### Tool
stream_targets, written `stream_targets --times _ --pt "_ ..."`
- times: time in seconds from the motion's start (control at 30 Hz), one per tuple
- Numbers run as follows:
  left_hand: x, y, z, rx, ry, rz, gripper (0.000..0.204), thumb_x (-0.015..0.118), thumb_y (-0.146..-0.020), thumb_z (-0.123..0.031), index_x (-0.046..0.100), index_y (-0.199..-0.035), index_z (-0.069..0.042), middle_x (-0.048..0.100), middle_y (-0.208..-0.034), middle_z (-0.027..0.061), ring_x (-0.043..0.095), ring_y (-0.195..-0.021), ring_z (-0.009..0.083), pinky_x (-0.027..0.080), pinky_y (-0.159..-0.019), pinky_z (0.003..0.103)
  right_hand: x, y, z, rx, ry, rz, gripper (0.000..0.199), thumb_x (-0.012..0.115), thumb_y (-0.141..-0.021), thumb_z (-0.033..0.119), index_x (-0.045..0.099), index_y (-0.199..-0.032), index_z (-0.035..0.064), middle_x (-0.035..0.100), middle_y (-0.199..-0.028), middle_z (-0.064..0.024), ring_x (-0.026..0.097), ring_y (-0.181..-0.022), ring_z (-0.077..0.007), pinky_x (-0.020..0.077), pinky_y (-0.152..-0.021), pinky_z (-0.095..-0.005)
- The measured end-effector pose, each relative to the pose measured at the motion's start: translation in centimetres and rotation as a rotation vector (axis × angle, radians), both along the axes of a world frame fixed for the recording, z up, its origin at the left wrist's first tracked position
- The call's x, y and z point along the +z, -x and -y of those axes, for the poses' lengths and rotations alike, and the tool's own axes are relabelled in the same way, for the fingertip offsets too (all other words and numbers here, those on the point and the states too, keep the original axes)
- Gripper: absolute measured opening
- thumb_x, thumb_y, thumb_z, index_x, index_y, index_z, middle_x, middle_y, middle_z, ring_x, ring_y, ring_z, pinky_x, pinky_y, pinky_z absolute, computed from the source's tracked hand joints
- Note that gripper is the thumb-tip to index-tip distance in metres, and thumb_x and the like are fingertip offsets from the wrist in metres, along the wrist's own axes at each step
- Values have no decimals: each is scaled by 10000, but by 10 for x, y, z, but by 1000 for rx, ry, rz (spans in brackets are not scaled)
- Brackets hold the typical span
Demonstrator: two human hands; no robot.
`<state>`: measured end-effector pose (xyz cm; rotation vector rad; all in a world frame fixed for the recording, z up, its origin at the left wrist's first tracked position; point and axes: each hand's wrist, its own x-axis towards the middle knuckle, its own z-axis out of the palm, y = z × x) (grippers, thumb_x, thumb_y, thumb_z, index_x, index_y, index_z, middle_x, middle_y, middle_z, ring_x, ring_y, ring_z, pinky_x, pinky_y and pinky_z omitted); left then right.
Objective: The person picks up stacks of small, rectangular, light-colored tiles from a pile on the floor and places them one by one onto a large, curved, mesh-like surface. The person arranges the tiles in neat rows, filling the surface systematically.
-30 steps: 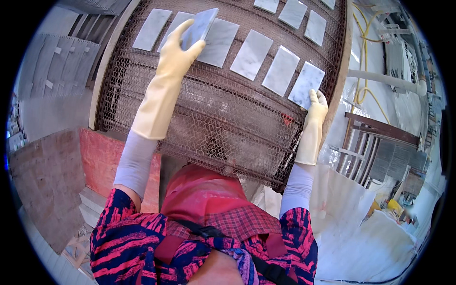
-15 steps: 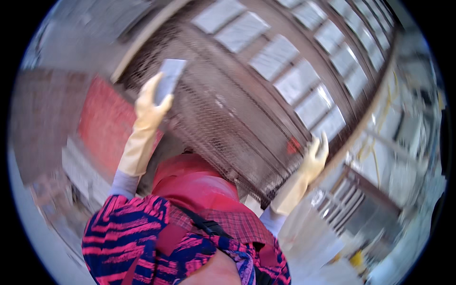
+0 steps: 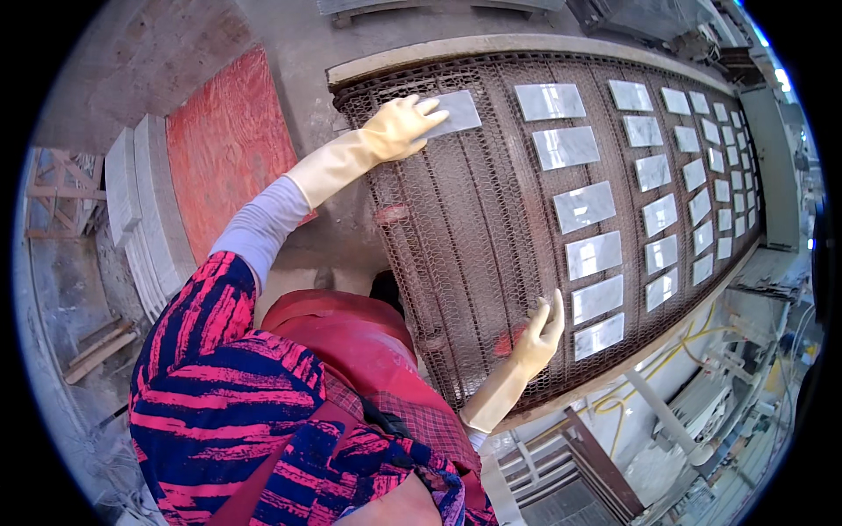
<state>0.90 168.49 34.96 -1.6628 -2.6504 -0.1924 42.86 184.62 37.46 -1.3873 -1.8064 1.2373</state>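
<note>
A grey-white marble tile (image 3: 462, 112) is at the far left end of a brown wire-mesh bed (image 3: 456, 219). My left hand (image 3: 399, 129), in a cream rubber glove, grips its left end, fingers over the face and thumb by the near edge. The tile looks level with the mesh; whether it rests fully on it, I cannot tell. My right hand (image 3: 539, 337), gloved alike, hovers near the bed's near side with fingers raised and apart, holding nothing. Beside it lies the nearest marble tile (image 3: 599, 337) of a column of glossy tiles.
More tile rows run off to the right along the bed. Wooden rails (image 3: 526, 44) edge it. A red board (image 3: 230, 131) and stacked grey slabs (image 3: 158, 197) stand to the left. Yellow hoses (image 3: 618, 405) and a metal frame (image 3: 561, 491) are at the lower right.
My view has turned, so the bed looks more level. The tile in my left hand has gone from above the bed's left edge to the mesh at the far end. My right hand stays empty.
</note>
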Motion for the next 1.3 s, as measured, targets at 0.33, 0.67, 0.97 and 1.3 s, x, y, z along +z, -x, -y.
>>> stream_targets --times 0.33,0.67,0.97,1.3 --pt "3 -140 193 25 -297 89 503 639 -983 -243 615 -1460 -86 643 -1444 198 589 -1366 388 413 -1202 572 17 63 131 300 100 3 403 595 -1125 194 621 -1510 77 766 -1196 -89 685 -950 -128 573 -851 -287" --pt "-59 -280 533 686 -104 455 469 670 -960 -323 662 -1395 -147 701 -1239 110 653 -1201 331 507 -1015 521 54 162 386 1095 142 149 418 610 -1095 204 641 -1499 101 754 -1252 -88 700 -1034 -179 554 -938 -318" --pt "-82 -412 706 1273 -442 343 460 679 -954 -288 668 -1387 -134 724 -1236 154 681 -1168 379 530 -996 540 63 182 640 1868 -126 343 423 617 -1091 197 639 -1505 112 700 -1395 -173 669 -1287 -246 509 -1091 -379" --pt "-129 -494 765 1697 -566 237 465 673 -973 -301 663 -1401 -119 724 -1325 177 668 -1236 389 537 -1038 513 46 220 765 2267 -265 472 461 647 -1064 258 638 -1511 145 725 -1315 -204 705 -1204 -277 530 -1061 -389"
